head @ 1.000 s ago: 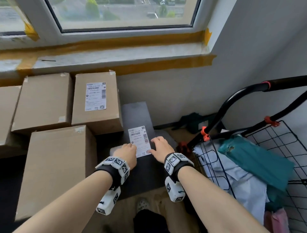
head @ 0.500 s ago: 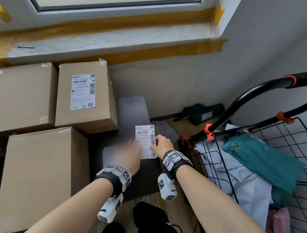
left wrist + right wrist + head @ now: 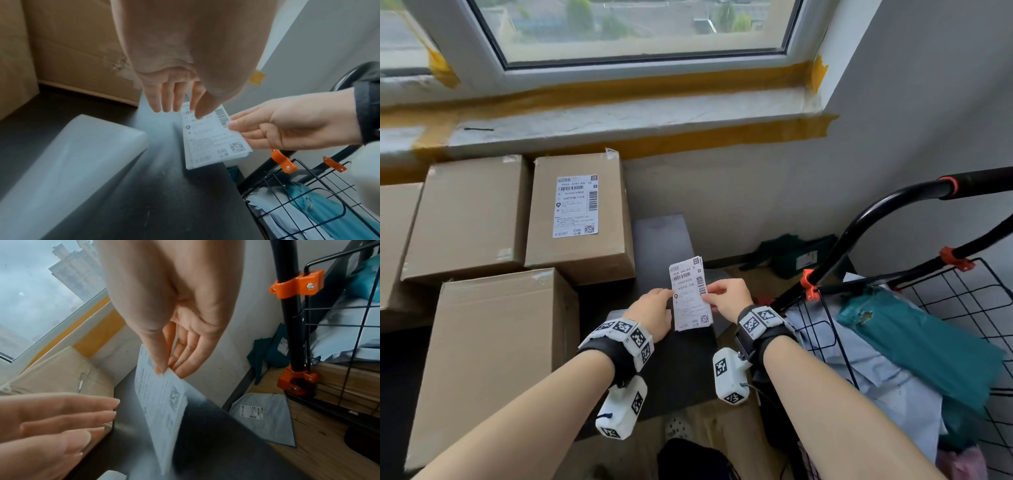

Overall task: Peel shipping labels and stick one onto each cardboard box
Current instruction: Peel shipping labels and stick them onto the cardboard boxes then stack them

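While right wrist view blurs it, left wrist shows label stack (image 3: 213, 138) layered.

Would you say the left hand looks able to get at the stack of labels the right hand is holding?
Probably yes: the left hand, fingers straight, is right beside the label stack pinched by the right hand, with nothing between them.

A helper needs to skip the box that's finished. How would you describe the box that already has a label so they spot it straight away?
Look below the window sill, where cardboard boxes sit in a group. It is the rightmost box against the wall. It alone carries a white shipping label on top.
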The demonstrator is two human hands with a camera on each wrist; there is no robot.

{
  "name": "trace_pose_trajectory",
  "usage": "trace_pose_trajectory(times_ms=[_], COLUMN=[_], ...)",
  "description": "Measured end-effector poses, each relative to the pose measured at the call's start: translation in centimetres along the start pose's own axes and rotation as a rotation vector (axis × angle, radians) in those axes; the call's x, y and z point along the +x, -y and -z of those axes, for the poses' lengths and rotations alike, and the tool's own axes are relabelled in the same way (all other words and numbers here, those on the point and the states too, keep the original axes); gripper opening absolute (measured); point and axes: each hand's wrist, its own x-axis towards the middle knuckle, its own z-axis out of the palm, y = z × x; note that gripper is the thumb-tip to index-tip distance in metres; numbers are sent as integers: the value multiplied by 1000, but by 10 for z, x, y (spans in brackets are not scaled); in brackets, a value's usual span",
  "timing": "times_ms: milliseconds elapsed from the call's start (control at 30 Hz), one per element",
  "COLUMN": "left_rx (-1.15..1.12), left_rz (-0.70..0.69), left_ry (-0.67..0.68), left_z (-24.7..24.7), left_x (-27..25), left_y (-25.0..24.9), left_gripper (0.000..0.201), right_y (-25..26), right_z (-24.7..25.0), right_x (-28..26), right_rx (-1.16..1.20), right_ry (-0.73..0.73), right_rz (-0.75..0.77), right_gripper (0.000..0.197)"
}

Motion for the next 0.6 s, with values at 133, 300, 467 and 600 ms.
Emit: trace_pose_trajectory(times_ms=[133,300,467,600], left_rx=[62,81,101,64], left_rz=[21,73,47,13], left_ry=[95,167,175,136], left_z=[-7,-40,-58,-59], left_x=[-16,-18,-17,-22], left_y=[8,29,38,36], left_gripper=[45,52,60,58], right_y=[-1,-9,-18,-32], right_z=[-20,-38,-35,-24], right_x=[-4,-1,1,7], right_rx=[-21,-48,-25,94], right_ry=[8,-10,-40,-75], right_rz=[-34,-50,-57,-27], right_gripper=[8,25,24,18])
